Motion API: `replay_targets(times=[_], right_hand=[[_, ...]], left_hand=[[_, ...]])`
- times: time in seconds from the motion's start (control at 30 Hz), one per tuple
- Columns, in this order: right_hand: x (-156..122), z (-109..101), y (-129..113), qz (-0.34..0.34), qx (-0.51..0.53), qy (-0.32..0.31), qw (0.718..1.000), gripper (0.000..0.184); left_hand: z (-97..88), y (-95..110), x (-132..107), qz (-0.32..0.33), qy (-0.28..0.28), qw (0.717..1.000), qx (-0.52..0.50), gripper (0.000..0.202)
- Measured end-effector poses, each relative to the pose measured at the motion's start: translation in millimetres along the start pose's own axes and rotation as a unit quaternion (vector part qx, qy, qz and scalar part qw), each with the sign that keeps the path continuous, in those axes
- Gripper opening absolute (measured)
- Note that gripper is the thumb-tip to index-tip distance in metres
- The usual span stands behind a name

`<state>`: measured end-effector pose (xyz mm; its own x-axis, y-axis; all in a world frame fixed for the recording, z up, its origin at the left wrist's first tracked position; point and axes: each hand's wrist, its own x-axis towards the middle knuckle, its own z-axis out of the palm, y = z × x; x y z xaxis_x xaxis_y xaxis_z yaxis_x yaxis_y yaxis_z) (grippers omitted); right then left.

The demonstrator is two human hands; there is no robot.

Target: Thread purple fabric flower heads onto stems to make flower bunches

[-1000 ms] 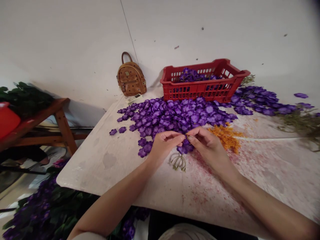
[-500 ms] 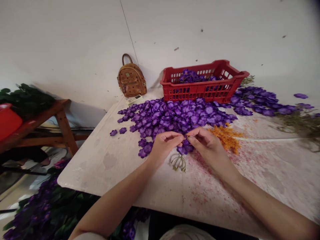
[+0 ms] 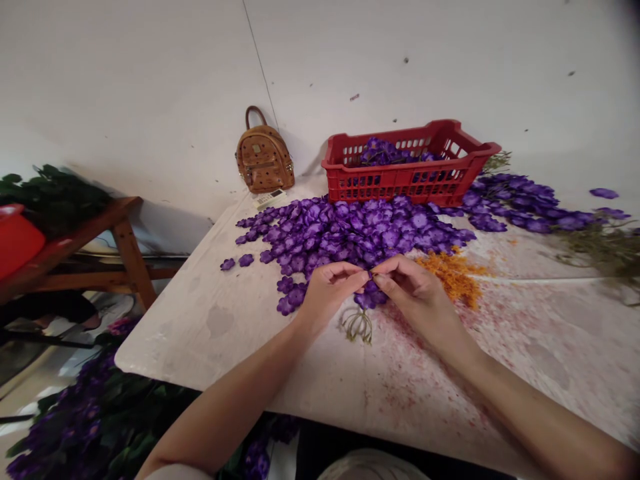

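My left hand (image 3: 327,290) and my right hand (image 3: 415,293) meet over the white table (image 3: 210,320), fingertips pinched together on a small purple flower piece (image 3: 371,275). Each hand is closed in a pinch. Just below them lie a few purple flowers (image 3: 371,297) and a pale green stem cluster (image 3: 357,325). A big heap of purple fabric flowers (image 3: 350,230) spreads right behind the hands. A small pile of orange bits (image 3: 453,275) sits beside my right hand.
A red plastic crate (image 3: 407,177) with purple flowers stands at the back by the wall. A brown mini backpack (image 3: 263,159) and a calculator (image 3: 269,199) are left of it. More purple flowers (image 3: 520,203) and dry stems (image 3: 600,247) lie at right. A wooden bench (image 3: 80,247) stands at left.
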<state>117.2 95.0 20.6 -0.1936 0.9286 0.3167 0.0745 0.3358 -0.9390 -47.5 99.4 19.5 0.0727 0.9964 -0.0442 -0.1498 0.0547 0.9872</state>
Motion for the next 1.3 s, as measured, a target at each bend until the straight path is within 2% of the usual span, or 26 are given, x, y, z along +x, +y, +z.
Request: replay_targets(times=[0.47,0.87,1.3], right_hand=[[-0.7,-1.4,0.0,0.002,-0.022,0.005,1.0,0.012],[-3.0,-0.7,4.4,-0.003,-0.051,0.017,0.999,0.011],[-2.0,1.7,0.9,0.009,-0.046,0.019,0.999,0.012]], left_hand=[[-0.7,-3.4,2.2,-0.004,-0.009,1.0,-0.019,0.017],[-3.0,1.1,0.4,0.035,-0.005,0.999,0.04,0.013],[-4.6,3.0,-1.7,0.031,-0.008,0.998,0.06,0.014]])
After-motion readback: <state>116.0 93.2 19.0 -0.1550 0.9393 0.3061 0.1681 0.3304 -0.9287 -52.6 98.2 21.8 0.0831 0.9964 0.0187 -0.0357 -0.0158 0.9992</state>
